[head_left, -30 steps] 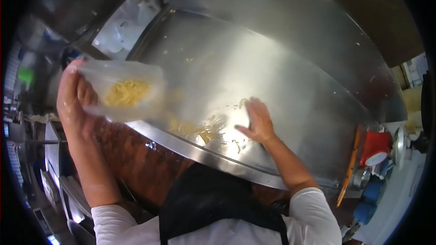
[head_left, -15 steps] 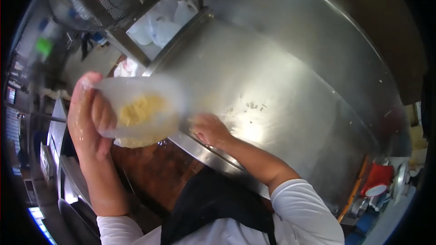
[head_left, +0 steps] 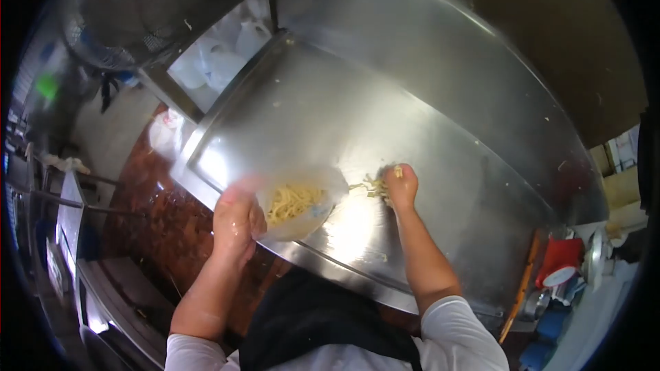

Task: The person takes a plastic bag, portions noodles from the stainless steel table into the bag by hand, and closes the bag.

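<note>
My left hand (head_left: 237, 220) is wet and wrapped round the rim of a translucent bowl (head_left: 322, 221), which is tilted over the front edge of the steel table (head_left: 309, 103). Yellowish strips (head_left: 292, 203) lie inside the bowl. To the right, my right hand (head_left: 401, 184) rests low over the table with its fingers curled round some pale strips (head_left: 377, 187). A few of these strips trail on the metal toward the bowl.
White plastic jugs (head_left: 218, 62) stand beyond the table's left edge. A white bag (head_left: 166, 133) sits on the reddish floor (head_left: 158, 206). At the right are a red object (head_left: 560, 259) and an orange strip (head_left: 521, 288).
My left hand has brought the bowl right and down to the table edge. My right hand has moved right across the table and now has strips in it. The view has shifted.
</note>
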Demonstrator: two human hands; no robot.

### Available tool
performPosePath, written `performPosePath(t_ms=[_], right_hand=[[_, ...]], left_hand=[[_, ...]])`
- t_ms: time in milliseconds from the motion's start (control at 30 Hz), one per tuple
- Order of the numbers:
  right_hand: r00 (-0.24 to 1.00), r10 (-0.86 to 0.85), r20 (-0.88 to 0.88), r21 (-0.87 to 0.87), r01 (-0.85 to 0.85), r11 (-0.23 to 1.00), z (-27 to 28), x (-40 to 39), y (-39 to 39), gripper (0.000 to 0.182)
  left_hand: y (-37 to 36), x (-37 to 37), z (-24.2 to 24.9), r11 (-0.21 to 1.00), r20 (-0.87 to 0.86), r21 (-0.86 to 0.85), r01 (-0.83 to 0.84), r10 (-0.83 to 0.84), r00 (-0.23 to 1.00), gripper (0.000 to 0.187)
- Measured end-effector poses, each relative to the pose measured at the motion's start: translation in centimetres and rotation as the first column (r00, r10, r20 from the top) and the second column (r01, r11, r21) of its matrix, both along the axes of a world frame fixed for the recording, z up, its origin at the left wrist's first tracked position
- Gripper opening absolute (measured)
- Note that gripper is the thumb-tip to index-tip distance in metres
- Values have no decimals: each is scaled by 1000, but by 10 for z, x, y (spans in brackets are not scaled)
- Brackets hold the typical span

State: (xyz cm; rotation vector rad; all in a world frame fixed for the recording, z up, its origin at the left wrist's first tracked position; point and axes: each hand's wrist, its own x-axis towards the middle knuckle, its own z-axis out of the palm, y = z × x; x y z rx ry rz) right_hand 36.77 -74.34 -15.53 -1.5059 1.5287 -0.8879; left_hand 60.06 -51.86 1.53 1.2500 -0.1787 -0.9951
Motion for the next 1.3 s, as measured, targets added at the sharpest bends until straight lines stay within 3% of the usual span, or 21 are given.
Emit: performPosePath(t_ms=[33,67,133,167,233,300,367,400,433,500,533,567,633,700,767,833,867,933,1000,1233,1300], right_hand=[[987,-54,152,86,42,995,14,5,4,14],[987,-56,149,86,43,995,37,13,7,14],[887,-79,456,216,-25,976,83,34,14,17],[886,-70,459,213,-33,977,113,46,22,17],[776,145,614,40,-213,976,170,72,46,20],[756,343,557,-272,-224,936,200,96,78,22],[546,568,616,-492,-297,818,170,122,99,19],[694,684,227,-558,-483,675,159,136,108,17],[700,685,-203,-516,-671,533,147,145,113,16],[548,767,-335,-440,-811,387,116,150,123,14],[556,759,-339,-443,-806,392,110,149,118,14],[562,797,-222,-390,-800,456,126,146,115,14],[587,806,78,-209,-781,589,180,131,110,14],[622,679,389,-195,-665,721,188,106,101,13],[744,545,386,-302,-457,837,166,72,82,15],[939,339,-55,-559,-310,769,131,25,61,37],[945,185,-270,-569,-311,761,101,-2,56,54],[860,98,-501,-225,-239,944,42,-42,58,90],[735,163,-658,-95,-296,951,25,-44,70,97],[767,172,-618,-253,-401,880,-3,59,-21,94],[781,194,-593,-345,-465,816,-10,93,-50,85]], left_hand=[[0,-1,1,1000,11,-23,12,-12,1000,23],[1,-2,2,999,20,-44,20,-20,1000,23],[-3,0,1,999,30,-26,20,-19,999,23],[-7,3,1,1000,46,-13,20,-20,999,23],[-13,7,-3,1000,47,2,1,-1,999,23],[-19,7,3,999,49,35,-10,8,999,26],[-23,8,5,999,77,26,-33,31,997,27],[-24,8,4,998,105,23,-59,56,993,27],[-23,9,1,999,102,14,-47,46,994,27],[-23,18,-4,996,189,-61,-70,81,979,27],[-25,22,-3,996,190,-67,-60,72,979,27],[-25,24,-3,996,189,-47,-70,78,979,26],[-23,28,-15,995,240,-52,-85,95,966,24],[-26,27,-7,995,245,-71,-75,90,965,24],[-24,28,4,987,260,-145,-69,105,960,22],[-15,28,28,985,227,-156,-72,107,968,21],[-11,28,42,982,192,-170,-80,113,975,20],[0,34,62,972,196,-177,-151,185,963,19],[14,42,80,963,241,-215,-162,213,947,19],[74,77,98,916,338,-321,-239,347,875,22],[91,81,103,891,344,-310,-331,430,835,20]])
